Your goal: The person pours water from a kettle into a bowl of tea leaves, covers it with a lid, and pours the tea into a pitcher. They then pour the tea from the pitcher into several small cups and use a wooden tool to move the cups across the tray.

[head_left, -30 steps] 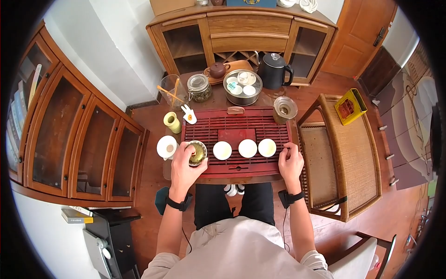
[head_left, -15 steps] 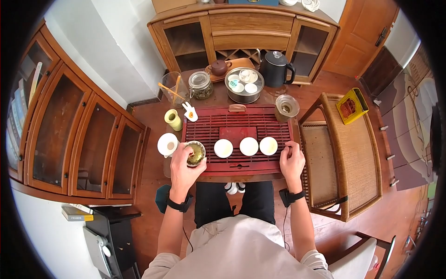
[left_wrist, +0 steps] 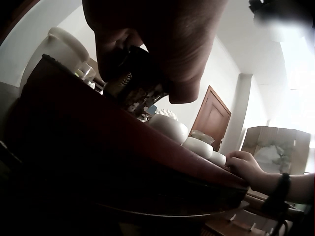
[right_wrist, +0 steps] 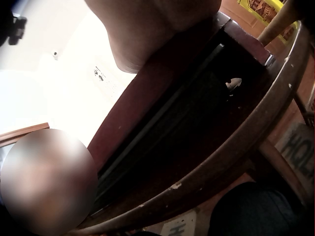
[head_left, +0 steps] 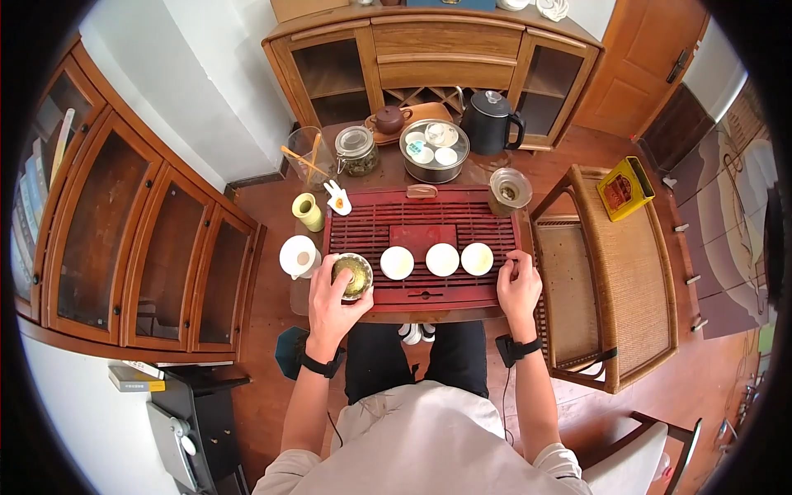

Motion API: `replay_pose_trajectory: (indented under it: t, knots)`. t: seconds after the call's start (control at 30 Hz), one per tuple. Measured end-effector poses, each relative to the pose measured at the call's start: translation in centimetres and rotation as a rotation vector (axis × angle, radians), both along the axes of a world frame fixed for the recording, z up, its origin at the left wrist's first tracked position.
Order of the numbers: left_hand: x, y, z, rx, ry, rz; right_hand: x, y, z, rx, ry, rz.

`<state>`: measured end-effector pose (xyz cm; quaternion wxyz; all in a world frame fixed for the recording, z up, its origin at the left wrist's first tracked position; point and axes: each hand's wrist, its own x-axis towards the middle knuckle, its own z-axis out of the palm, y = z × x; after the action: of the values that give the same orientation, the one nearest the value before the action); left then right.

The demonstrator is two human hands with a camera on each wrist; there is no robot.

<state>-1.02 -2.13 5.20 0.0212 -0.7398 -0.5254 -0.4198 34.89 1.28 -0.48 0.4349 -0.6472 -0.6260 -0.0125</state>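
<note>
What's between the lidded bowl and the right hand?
In the head view, three white teacups stand in a row on the slatted red tea tray between the lidded bowl and the right hand.

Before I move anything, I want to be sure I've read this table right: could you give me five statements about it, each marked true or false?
1. The right hand is at the right side of the red tray. True.
2. The right hand holds the patterned bowl. False: the left hand holds it.
3. Three white cups stand in a row on the tray. True.
4. The yellow box sits on the red tray. False: it sits on the wicker stand.
5. The black kettle stands to the right of the round metal pot. True.
</note>
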Motion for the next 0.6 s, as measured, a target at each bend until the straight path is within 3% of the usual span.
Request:
replay_pose_trajectory:
  t: [0.23, 0.6]
  knots:
    - [-0.9, -0.2, -2.0, 0.074, -0.073, -0.015, 0.0, 0.1, -0.2, 0.02, -0.006, -0.009]
    - [-0.5, 1.1, -1.2, -0.005, -0.12, -0.014, 0.0, 0.0, 0.0, 0.004, 0.007, -0.007]
